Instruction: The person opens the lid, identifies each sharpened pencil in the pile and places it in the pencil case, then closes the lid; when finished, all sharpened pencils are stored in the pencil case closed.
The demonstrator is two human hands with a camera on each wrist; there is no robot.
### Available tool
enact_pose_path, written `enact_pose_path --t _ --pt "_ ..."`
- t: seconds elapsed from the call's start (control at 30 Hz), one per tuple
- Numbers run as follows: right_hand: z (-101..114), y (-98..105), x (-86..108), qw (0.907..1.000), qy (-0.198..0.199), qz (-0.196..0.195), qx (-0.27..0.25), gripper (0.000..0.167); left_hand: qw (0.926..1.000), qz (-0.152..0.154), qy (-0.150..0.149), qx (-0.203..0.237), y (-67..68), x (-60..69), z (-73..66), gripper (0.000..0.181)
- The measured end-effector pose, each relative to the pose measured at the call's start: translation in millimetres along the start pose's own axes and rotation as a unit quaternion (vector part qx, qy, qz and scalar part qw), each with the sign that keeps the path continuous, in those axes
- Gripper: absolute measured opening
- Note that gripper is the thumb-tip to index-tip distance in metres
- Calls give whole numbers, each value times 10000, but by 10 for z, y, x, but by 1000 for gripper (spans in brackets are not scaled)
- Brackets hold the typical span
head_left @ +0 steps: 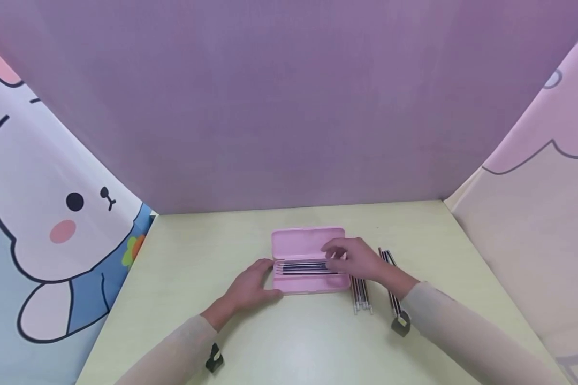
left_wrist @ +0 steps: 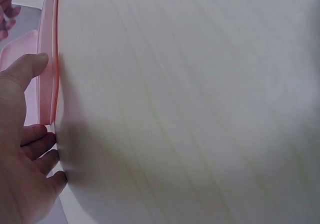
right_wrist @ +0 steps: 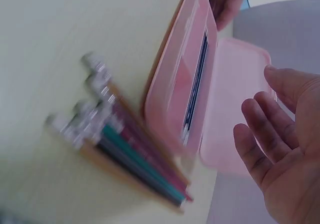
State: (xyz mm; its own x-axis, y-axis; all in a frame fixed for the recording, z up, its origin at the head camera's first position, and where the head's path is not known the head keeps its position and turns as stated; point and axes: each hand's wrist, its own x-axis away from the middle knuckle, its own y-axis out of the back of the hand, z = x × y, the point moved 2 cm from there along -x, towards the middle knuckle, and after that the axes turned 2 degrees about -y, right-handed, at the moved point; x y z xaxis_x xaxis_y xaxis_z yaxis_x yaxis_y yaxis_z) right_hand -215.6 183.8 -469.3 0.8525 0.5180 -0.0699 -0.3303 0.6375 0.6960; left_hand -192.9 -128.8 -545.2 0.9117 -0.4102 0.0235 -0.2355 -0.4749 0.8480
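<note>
An open pink case lies on the table with several dark-striped pencils lengthwise inside. My left hand holds the case's left end; in the left wrist view, the thumb of that hand presses the front wall and its fingers touch the end. Over the case's right half hovers my right hand, hiding part of the pencils. The right wrist view shows the fingers of this hand loosely bent, with nothing in them, near the raised lid.
Several loose pencils with pale ends lie against the case's right side. Another bunch lies farther right, partly under my right forearm. A purple panel stands behind the table, with printed cloths at both sides.
</note>
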Motion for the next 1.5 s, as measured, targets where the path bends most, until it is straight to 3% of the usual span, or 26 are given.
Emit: enact_pose_path --t 0.3,0.5,0.83,1.5 --pt "-410 196 402 9943 -804 -661 211 28 9999 -21 -106 -76 20 9 -21 89" --pt "-598 163 528 9891 -1251 -696 352 24 9999 -35 -124 -97 16 -4 -5 89" --pt "-732 32 578 9793 -1794 -681 651 22 9998 7 -118 -135 -19 -15 14 90" --pt "-765 19 557 9727 -2163 -547 640 19 9999 5 -64 -155 -3 -9 -11 89"
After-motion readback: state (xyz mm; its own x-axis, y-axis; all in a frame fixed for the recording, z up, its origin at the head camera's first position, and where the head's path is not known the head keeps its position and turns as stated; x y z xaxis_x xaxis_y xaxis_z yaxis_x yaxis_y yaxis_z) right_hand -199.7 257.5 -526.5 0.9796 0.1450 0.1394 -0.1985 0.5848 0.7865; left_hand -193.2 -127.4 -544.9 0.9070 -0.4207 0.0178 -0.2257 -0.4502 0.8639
